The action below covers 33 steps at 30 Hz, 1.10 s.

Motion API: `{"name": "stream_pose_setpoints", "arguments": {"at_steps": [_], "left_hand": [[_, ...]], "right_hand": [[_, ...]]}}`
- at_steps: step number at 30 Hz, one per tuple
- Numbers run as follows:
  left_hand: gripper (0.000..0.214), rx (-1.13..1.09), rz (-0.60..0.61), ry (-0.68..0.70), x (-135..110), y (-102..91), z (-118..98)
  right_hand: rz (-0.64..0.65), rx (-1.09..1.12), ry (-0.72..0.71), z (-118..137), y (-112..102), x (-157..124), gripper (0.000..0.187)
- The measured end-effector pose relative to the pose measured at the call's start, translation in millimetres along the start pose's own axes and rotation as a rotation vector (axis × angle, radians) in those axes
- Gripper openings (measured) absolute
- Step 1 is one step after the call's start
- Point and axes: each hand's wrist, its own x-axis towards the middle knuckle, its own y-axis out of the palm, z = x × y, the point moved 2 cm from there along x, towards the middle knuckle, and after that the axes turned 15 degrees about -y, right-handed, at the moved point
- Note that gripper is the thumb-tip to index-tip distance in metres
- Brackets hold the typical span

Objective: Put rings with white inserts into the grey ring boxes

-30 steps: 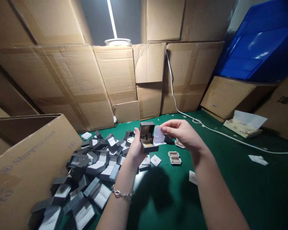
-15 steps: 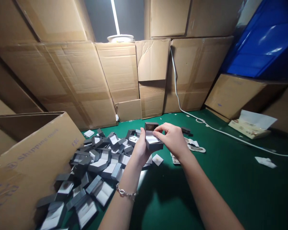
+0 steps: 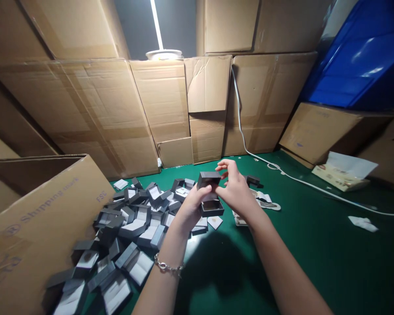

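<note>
My left hand (image 3: 192,203) is wrapped round a small dark grey jewellery box (image 3: 212,211), its thumb at the opening. The box's hinged lid (image 3: 209,178) stands raised, and part of a white insert (image 3: 210,197) shows between lid and base. At the box's right side is my right hand (image 3: 234,188); a digit reaches into the opening while its upper fingers are spread apart near the lid's corner. Whether that digit presses the insert or the lid is hidden. To the left lies a heap of similar opened boxes (image 3: 134,225) with white linings.
A large carton (image 3: 52,210) stands at left, and stacked cartons (image 3: 101,113) wall the back. A white cable (image 3: 302,181) crosses the green tabletop (image 3: 302,253). On the right are a tissue pack (image 3: 341,173), crumpled paper (image 3: 363,222) and a blue bin (image 3: 351,57).
The box has tilted so its base front faces me more. My left thumb has moved to the opening. My right fingers have lifted off the white insert and spread.
</note>
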Motion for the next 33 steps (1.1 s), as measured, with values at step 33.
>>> {"name": "stream_pose_setpoints", "arguments": {"at_steps": [33], "left_hand": [[0.056, 0.131, -0.114, 0.121, 14, -14.5, 6]], "right_hand": [[0.255, 0.050, 0.025, -5, 6, -3, 0.038]]}}
